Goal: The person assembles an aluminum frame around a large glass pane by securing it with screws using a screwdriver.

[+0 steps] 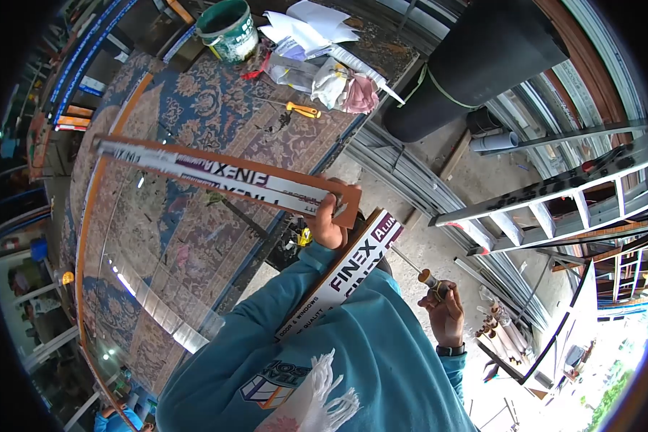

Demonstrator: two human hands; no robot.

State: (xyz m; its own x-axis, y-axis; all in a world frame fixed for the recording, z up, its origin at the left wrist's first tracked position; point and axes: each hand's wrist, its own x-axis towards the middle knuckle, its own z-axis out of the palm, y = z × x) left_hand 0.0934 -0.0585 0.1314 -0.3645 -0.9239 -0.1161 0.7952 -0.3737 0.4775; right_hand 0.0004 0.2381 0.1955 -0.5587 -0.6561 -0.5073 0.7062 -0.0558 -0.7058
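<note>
My left hand [327, 225] is closed around the end of a long brown profile [216, 175] with white FINEX film, which extends left above the carpeted table. A second film-covered profile [342, 277] slants from its end beside my left hand down across my chest; whether the two are joined I cannot tell. To the right, my right hand [445, 313] grips the handle of a screwdriver [428, 279], its thin shaft pointing up and left toward the second profile's edge. The contact at the tip is unclear.
A patterned carpet [194, 101] covers the table, bearing a yellow-handled screwdriver [302, 110], a green bucket [227, 32], and papers [306, 29]. A curved strip [86, 216] crosses its left side. A ladder [554, 209], metal profiles [389, 165] and a black roll [475, 65] are at right.
</note>
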